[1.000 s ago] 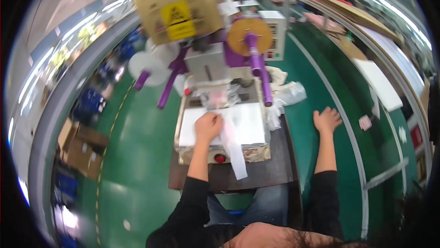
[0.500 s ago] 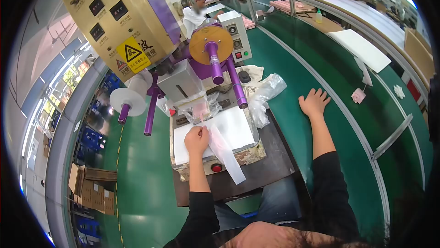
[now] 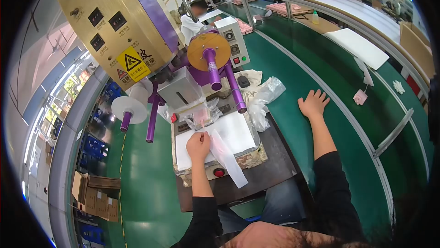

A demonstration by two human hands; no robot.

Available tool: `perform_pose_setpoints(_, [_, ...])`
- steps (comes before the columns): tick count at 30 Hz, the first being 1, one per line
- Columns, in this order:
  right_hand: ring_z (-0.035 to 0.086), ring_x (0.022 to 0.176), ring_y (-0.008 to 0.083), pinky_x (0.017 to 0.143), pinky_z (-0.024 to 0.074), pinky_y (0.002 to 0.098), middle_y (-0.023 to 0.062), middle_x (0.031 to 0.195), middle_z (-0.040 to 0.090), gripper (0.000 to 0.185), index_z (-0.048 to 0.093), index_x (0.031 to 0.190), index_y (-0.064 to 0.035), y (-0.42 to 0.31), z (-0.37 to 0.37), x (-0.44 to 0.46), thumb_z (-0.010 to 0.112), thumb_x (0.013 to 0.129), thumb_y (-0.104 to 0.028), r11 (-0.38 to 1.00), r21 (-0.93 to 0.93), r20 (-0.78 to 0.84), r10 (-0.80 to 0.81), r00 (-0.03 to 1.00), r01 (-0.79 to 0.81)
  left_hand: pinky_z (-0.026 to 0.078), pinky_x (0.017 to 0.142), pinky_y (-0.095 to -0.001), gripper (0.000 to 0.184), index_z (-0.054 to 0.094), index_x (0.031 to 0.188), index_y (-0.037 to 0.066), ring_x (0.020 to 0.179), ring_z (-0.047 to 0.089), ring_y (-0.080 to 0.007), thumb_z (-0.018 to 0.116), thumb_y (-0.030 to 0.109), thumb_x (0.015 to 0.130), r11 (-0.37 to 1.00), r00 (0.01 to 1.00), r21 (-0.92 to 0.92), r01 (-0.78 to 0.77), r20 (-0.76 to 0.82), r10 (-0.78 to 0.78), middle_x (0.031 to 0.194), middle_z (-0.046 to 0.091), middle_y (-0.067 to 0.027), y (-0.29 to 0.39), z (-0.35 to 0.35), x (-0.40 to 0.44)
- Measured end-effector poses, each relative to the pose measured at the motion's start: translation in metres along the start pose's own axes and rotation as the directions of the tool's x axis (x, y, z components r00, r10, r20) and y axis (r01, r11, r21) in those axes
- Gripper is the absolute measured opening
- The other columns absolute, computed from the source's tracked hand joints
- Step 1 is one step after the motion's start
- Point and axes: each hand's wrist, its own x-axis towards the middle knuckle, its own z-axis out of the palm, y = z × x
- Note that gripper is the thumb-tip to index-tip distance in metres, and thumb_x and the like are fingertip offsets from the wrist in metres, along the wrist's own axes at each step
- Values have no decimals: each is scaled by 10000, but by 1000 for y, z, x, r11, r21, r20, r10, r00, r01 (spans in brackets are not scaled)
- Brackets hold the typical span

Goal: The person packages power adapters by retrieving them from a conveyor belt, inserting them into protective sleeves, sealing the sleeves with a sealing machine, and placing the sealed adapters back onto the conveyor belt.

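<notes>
My left hand (image 3: 198, 146) is closed in a pinch at the upper left edge of a translucent plastic strip (image 3: 228, 159). The strip runs from below the press head down over the front of the machine base. Under it lies a white sheet (image 3: 235, 130) on the worn base. Just above my fingers is the press's metal block (image 3: 179, 88), with crumpled clear film and a small pinkish piece (image 3: 200, 116) beneath it. My right hand (image 3: 314, 103) rests flat on the green belt (image 3: 293, 76), fingers spread, holding nothing.
A gold machine housing (image 3: 103, 23) and purple rods (image 3: 212, 71) overhang the base. A red button (image 3: 219, 173) sits on its front. Clear plastic (image 3: 268, 96) lies right of it. A control box (image 3: 233, 41) stands behind; another person (image 3: 192, 21) sits beyond.
The camera view has shifted slightly. My left hand keeps its pinch at the strip's edge, and my right hand stays flat on the belt.
</notes>
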Motion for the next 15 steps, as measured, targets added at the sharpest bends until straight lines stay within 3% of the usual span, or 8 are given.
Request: perform_pose_setpoints(15, [269,1463,495,1187,139,677,279,1564,347,735,457,1440,22,-1,-1,1,561,900,-467,999,-32,30,3,1000,-3,484,579,-408,236,698,748,46,609,626,-297,710,253,860,999,998,11,-53,-15,53,681,643,-105,-1,0,0])
